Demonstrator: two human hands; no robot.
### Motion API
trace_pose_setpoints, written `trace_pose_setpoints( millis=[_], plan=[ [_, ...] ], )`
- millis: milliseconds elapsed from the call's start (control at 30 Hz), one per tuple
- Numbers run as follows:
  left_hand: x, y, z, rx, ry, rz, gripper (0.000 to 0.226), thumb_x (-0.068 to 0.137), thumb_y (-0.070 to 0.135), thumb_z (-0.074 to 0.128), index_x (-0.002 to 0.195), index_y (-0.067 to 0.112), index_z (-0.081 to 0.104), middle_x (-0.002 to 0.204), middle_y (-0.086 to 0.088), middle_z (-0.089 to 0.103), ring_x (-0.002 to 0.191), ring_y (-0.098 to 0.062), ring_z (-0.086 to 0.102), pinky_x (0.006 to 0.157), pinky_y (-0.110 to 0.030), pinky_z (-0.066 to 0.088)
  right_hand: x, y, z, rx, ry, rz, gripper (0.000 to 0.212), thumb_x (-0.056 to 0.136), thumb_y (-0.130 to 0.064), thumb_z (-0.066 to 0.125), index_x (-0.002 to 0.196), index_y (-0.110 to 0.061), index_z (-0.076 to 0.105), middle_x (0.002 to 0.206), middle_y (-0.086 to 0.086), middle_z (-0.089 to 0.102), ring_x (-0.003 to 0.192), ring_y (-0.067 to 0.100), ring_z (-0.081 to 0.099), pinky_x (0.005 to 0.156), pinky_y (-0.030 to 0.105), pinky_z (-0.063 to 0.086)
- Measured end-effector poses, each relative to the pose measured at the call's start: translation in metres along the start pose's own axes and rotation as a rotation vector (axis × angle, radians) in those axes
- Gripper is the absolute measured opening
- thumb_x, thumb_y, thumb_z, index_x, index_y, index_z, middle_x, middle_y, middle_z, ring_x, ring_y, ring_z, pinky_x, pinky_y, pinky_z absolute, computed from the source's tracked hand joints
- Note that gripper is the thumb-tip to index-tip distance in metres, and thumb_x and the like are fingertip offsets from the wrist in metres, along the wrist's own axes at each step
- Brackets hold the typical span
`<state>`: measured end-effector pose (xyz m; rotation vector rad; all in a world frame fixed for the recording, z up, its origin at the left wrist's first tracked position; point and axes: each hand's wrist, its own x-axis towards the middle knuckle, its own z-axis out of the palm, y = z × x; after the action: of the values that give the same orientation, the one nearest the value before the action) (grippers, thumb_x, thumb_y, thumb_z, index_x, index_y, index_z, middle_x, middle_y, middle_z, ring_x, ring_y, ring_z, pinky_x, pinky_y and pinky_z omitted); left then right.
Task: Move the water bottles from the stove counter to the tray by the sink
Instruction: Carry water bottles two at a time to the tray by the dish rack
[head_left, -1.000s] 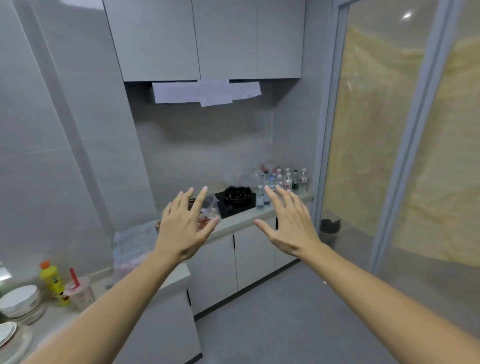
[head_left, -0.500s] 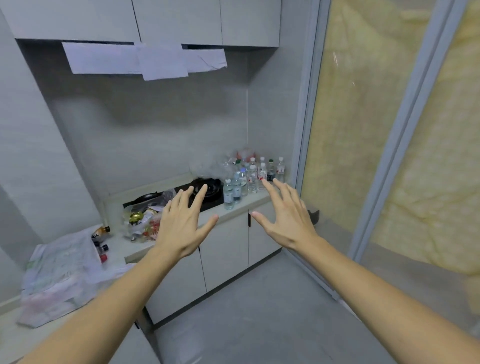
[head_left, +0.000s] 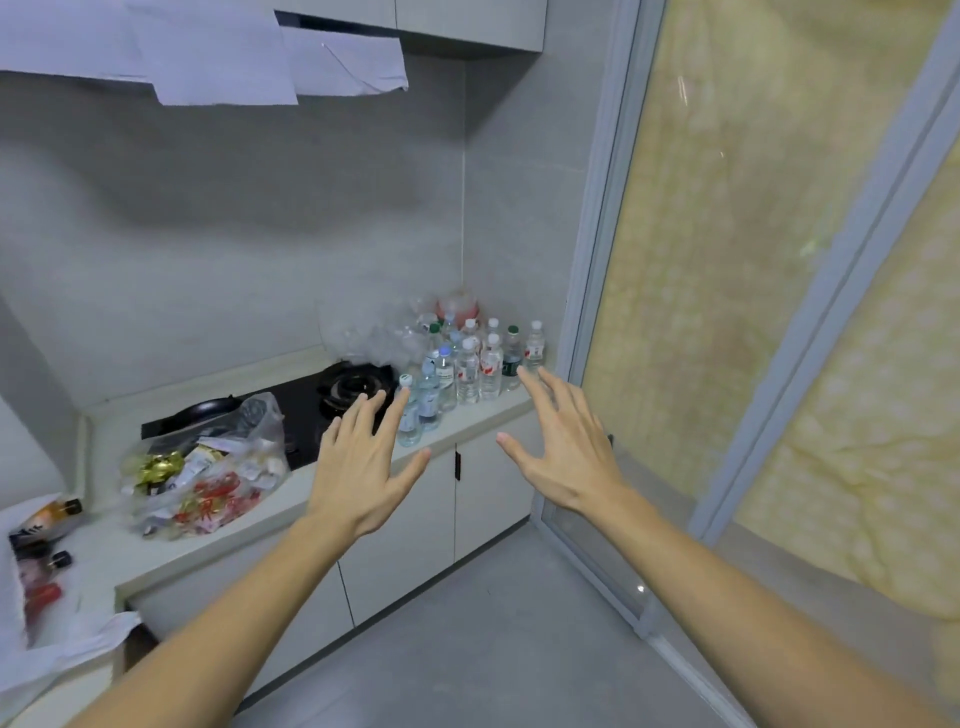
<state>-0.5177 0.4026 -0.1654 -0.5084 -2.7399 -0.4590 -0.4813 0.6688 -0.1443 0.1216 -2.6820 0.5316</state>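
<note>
Both hands — left hand (head_left: 363, 467) and right hand (head_left: 563, 441) — are spread wide and hold nothing, raised toward the water bottles (head_left: 467, 364) clustered in the surface (head_left: 483, 410) corner, probably ready to grab one each.

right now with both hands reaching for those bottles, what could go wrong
1. The water bottles stand tightly packed, so pulling one may topple its neighbours.
2. The front bottle sits near the counter edge and could be knocked to the floor.
3. Both the left hand and right hand are open and empty; overloading them risks drops.
</note>
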Motion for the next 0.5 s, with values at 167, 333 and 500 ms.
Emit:
trace_pose_setpoints(
  millis=[167, 333, 500],
  plan=[
    [0.097, -0.018, 0.048, -0.049, -0.010, -0.008, 0.084, 0.095, 0.073, 0.024, 0.167, 0.030, 0.019, 0.166, -0.006, 0.035, 0.157, -0.027, 0.025, 0.126, -0.049, 0.025, 0.079, 0.045, 0.035, -0.009, -0.047, 0.018, 0.084, 0.093, -0.069, 0.045, 0.163, -0.040, 0.008, 0.167, 0.000, 0.025, 0.153, 0.024, 0.023, 0.121, 0.053, 0.032],
    [0.191, -0.033, 0.074, -0.040, -0.027, 0.041, 0.084, 0.095, 0.071, 0.027, 0.165, 0.024, 0.027, 0.153, -0.009, 0.046, 0.144, -0.030, 0.041, 0.117, -0.049, 0.035, 0.148, 0.088, 0.067, 0.002, -0.069, 0.065, 0.083, 0.097, -0.062, 0.053, 0.165, -0.029, 0.017, 0.167, 0.004, 0.027, 0.154, 0.025, 0.023, 0.122, 0.052, 0.030],
    [0.261, -0.030, 0.113, -0.042, -0.114, 0.063, 0.089, 0.092, 0.073, 0.023, 0.166, 0.022, 0.025, 0.154, -0.008, 0.044, 0.141, -0.029, 0.044, 0.112, -0.046, 0.043, 0.199, 0.128, 0.088, 0.016, -0.101, 0.071, 0.082, 0.099, -0.055, 0.058, 0.165, -0.023, 0.020, 0.166, 0.005, 0.028, 0.154, 0.026, 0.024, 0.122, 0.049, 0.029]
  ],
)
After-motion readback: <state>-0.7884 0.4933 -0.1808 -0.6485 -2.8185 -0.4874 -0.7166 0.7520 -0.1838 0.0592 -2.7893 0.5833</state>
